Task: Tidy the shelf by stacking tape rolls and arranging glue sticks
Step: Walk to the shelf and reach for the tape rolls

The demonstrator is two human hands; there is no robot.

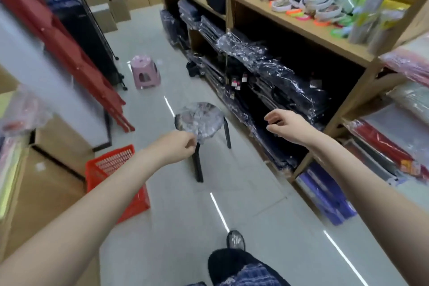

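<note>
The floor (255,204) is tiled and glossy, with light streaks mirrored in it. The shelf (299,28) is made of pale, matt wood-look board. Dark goods (278,76) beneath it are wrapped in shiny, crinkled clear plastic. At 9 o'clock, a red plastic basket (116,169) and matt brown cardboard boxes (51,183) are seen. The pink stool (145,72) is smooth plastic.

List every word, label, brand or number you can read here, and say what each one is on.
No text is readable.
Small hang tags on the dark wrapped packs: too blurred.
White label on the cardboard box: too small.
Shoe print: a blurred pattern.
Tape rolls and their wrappers: no print legible.
</note>
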